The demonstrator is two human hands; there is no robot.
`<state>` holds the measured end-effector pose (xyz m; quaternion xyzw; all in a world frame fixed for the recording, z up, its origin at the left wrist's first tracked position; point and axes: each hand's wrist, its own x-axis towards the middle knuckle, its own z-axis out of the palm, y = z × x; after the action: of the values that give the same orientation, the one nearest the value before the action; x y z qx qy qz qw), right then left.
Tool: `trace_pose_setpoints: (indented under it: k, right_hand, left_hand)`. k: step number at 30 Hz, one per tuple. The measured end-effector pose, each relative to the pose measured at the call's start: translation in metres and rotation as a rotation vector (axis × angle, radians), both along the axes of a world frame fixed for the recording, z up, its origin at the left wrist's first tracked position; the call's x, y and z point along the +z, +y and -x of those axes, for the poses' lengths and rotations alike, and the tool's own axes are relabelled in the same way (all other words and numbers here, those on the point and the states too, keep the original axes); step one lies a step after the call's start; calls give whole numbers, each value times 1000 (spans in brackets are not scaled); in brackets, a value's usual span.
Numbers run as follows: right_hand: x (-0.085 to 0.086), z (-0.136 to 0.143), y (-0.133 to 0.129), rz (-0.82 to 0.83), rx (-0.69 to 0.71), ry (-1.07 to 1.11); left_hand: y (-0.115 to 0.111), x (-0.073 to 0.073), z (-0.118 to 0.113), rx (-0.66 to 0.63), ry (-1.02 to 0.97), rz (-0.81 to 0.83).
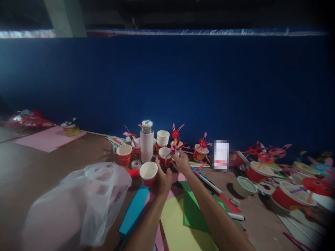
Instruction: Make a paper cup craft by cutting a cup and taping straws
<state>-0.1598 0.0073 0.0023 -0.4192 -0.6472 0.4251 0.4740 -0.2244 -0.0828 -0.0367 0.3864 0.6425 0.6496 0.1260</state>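
Note:
My left hand (164, 179) has its thumb and fingers apart, right beside a red-and-white paper cup (148, 174); whether it touches that cup I cannot tell. Just beyond it stands another paper cup (164, 160) with a stick leaning inside. At that cup's right rim, my right hand (182, 162) pinches a small pink paper piece (174, 149), whose lower part the fingers hide. Both forearms reach over sheets of yellow paper (178, 219) and green paper (192, 211).
A white thermos (147, 143) and stacked cups (162, 138) stand behind. Left lies a translucent plastic bag (86, 202), near a tape roll (136, 164). Markers (209, 183) lie right of the hands. Several decorated cups (259, 170) fill the right side; a blue wall (167, 80) rises behind.

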Motion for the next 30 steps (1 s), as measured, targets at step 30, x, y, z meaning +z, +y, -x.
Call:
trace_pose_setpoints:
  k: [30]
  right_hand:
    - [16,-54,-20,-209,29,-401]
  left_hand:
    - [4,11,-1,-106,-139,-142]
